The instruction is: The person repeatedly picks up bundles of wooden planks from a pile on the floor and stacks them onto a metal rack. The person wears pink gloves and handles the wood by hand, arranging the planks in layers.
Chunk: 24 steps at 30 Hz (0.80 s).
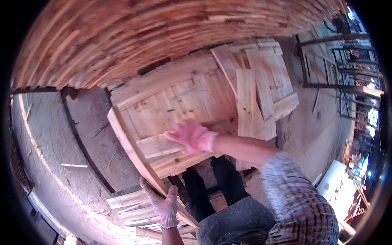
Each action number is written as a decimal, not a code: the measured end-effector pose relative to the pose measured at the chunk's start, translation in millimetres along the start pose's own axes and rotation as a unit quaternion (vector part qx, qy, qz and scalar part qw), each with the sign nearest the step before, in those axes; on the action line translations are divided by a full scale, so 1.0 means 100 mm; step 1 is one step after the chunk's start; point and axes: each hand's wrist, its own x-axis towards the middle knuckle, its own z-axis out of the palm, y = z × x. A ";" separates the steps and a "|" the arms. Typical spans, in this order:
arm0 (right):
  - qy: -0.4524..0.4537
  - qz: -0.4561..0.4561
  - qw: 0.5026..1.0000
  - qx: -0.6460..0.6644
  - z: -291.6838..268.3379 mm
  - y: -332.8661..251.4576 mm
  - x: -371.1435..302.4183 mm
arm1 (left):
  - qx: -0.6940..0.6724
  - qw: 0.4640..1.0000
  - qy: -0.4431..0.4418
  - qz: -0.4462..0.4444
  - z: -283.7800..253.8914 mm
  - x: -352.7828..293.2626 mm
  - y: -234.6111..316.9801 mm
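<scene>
A long narrow wooden board [131, 148] slants from the left end of the board layer down toward my lap. My left hand [163, 206], in a pale knit glove, grips the board near its lower end, thumb on one side and fingers on the other. My right hand [191, 136], in a pink glove, reaches across from the right with its fingers apart. It is over the flat wooden boards [171, 107] laid side by side in front of me. Whether it touches them I cannot tell. Nothing shows in its fingers.
Loose planks [247, 100] lie crosswise at the right end of the layer. A tall stack of boards [163, 36] rises along the far side. More boards [139, 212] lie beside my left hand. Dark rails [85, 143] cross the floor at left; metal racks [339, 61] stand at far right.
</scene>
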 end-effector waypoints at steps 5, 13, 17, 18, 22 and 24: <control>0.097 0.263 0.953 0.118 -0.51 -0.28 -0.99 | 0.071 0.997 0.022 0.022 0.01 0.35 0.07; 0.148 0.428 0.888 0.085 0.65 0.20 -0.28 | 0.425 0.905 0.017 0.026 0.48 1.74 -0.82; 0.321 0.420 0.837 0.141 0.73 0.35 -0.17 | 0.252 0.967 -0.022 0.016 0.22 1.91 -1.10; 0.287 0.434 0.840 0.154 0.71 0.29 -0.12 | 0.216 0.975 -0.042 -0.003 0.19 1.92 -1.13; 0.288 0.354 0.878 0.143 0.79 -0.37 0.54 | 0.342 0.939 0.022 -0.032 0.14 1.96 -1.15; 0.243 0.311 0.897 0.198 0.93 -0.61 0.78 | 0.368 0.927 0.067 -0.032 0.13 1.97 -1.11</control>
